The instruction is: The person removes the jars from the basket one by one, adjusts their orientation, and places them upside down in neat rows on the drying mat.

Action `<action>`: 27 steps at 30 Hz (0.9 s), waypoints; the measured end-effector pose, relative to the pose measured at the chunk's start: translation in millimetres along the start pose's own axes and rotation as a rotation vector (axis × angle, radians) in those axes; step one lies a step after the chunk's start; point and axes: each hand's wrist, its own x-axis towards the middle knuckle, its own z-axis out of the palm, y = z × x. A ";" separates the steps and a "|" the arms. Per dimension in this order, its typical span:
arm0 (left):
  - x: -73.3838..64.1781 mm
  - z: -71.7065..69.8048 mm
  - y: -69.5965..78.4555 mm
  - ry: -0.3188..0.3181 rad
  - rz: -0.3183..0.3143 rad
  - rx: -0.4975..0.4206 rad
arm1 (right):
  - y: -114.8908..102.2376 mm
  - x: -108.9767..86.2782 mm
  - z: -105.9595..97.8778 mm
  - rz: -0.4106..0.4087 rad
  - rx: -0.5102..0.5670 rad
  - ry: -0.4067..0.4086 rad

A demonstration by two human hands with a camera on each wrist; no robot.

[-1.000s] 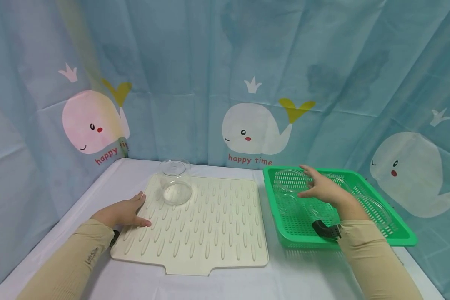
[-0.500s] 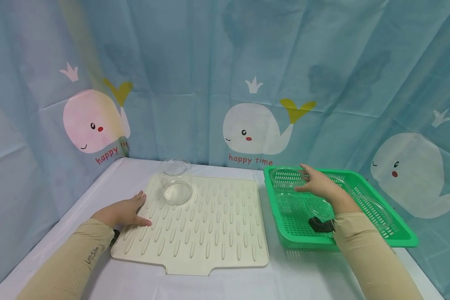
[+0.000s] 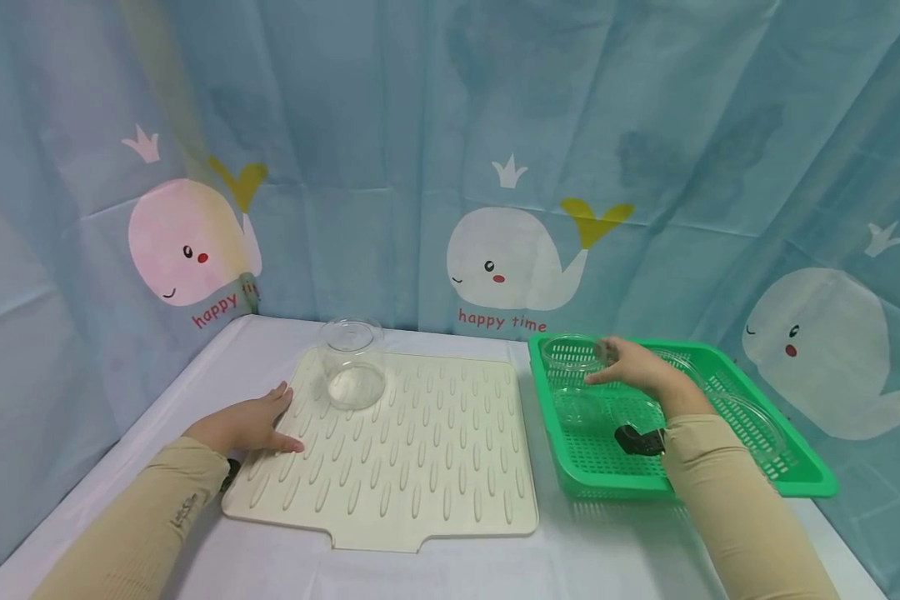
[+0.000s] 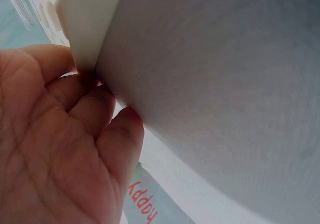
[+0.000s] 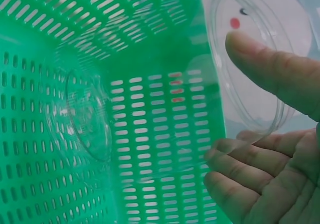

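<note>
A clear plastic tub (image 3: 570, 367) stands upright near the left end of the green basket (image 3: 592, 482). My right hand (image 3: 633, 367) holds the tub at its right side near the rim, thumb in front and fingers behind. In the right wrist view, the thumb (image 5: 250, 51) overlaps the rim and the fingers (image 5: 240, 164) lie along the wall. My left hand (image 3: 247, 423) rests at the left edge of the cream ridged mat (image 3: 420, 458), thumb on top and fingertips at the edge. Another clear tub (image 3: 354, 387) stands on the mat's far left.
More clear round plastic pieces (image 3: 750, 417) lie in the basket, partly behind the right forearm. Mat and basket sit side by side on a white-covered table (image 3: 450, 575). A blue curtain (image 3: 390, 208) with whale prints hangs behind.
My right hand has moved left and slightly down along the tub's side. The tub's rim has shifted left compared with a second ago. My left hand stays put.
</note>
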 end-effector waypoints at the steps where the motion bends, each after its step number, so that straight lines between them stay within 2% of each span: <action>1: 1.6 1.7 -2.7 0.008 0.007 0.002 | 0.5 0.1 0.0 -0.001 0.007 -0.009; 8: -1.8 -0.2 2.1 0.004 0.011 0.001 | 0.7 -0.4 1.3 -0.013 0.016 -0.028; 13: -2.1 0.0 3.5 -0.005 -0.008 -0.012 | 2.6 2.1 1.0 -0.055 0.031 0.012; 18: -2.4 -1.2 4.1 0.003 0.003 -0.002 | -0.3 4.0 -1.5 -0.106 0.017 0.052; 27: -4.3 -3.7 6.1 0.005 0.000 -0.002 | -8.2 8.1 -3.2 -0.080 -0.069 0.082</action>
